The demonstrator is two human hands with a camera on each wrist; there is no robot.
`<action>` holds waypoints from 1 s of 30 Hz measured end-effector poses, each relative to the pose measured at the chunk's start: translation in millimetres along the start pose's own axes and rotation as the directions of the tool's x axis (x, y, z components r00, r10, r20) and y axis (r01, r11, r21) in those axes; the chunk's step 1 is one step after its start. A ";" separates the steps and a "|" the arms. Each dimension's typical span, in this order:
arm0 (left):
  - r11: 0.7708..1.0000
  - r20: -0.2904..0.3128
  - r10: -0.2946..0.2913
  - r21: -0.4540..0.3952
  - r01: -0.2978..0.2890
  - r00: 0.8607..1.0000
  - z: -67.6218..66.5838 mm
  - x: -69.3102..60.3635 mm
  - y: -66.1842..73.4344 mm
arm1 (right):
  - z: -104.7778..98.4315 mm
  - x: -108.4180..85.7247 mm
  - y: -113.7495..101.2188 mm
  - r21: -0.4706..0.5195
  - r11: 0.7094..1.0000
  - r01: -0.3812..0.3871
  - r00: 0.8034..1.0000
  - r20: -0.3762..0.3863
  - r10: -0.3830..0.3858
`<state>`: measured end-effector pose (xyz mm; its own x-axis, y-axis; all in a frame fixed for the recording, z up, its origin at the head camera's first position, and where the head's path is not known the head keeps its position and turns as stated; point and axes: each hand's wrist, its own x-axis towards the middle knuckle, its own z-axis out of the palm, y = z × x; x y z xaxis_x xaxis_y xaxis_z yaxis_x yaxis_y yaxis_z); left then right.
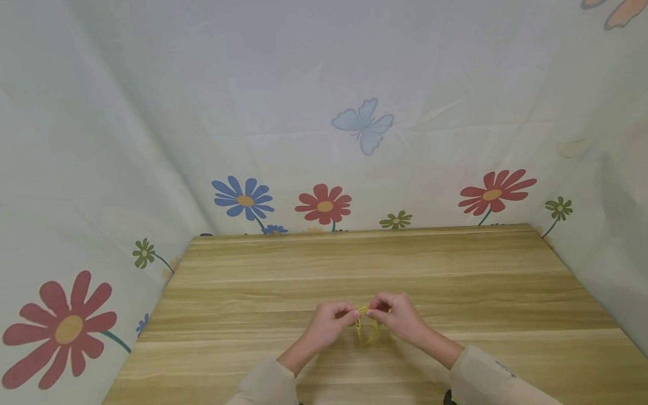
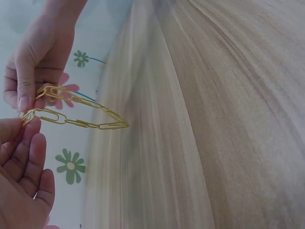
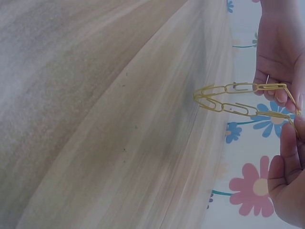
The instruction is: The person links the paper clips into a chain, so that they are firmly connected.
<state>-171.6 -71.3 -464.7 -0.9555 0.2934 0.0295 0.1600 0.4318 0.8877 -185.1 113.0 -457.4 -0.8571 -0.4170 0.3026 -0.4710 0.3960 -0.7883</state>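
A chain of linked yellow paper clips (image 2: 78, 123) hangs in a loop between my two hands, over the wooden table. Its ends come together at my fingertips. My left hand (image 1: 326, 324) pinches one end between thumb and index finger, while its other fingers curl loosely in the left wrist view. Close beside it, my right hand (image 1: 402, 319) pinches the other end with thumb and forefinger. In the right wrist view the loop of paper clips (image 3: 240, 110) droops away from the fingers. Whether the two end clips are hooked together is hidden by the fingertips.
The wood-grain table (image 1: 354, 270) spreads around and beyond the hands. Pale cloth (image 1: 283, 84) printed with flowers and butterflies stands behind the table and on both sides. A small dark item (image 1: 448, 397) shows beside the right sleeve at the bottom edge.
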 end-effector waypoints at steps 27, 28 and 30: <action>1.000 -0.033 0.008 -0.009 -0.008 0.999 1.0 1.3 8.3 | -6.2 -0.2 -1.7 -0.090 0.962 0.259 0.963 -0.057 -0.265; 1.000 -0.030 0.005 -0.009 -0.005 1.000 0.6 0.6 10.8 | -6.0 -0.1 -1.4 -0.107 0.953 0.283 0.954 -0.069 -0.291; 1.000 -0.025 0.009 -0.011 -0.009 1.000 -1.4 -2.3 19.6 | -5.6 0.1 -0.6 -0.141 0.936 0.324 0.937 -0.088 -0.337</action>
<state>-166.6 -64.7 -446.7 -0.9600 0.2757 0.0491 0.1663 0.4200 0.8921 -186.1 117.3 -454.0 -0.6626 -0.4528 0.5966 -0.7475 0.3511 -0.5639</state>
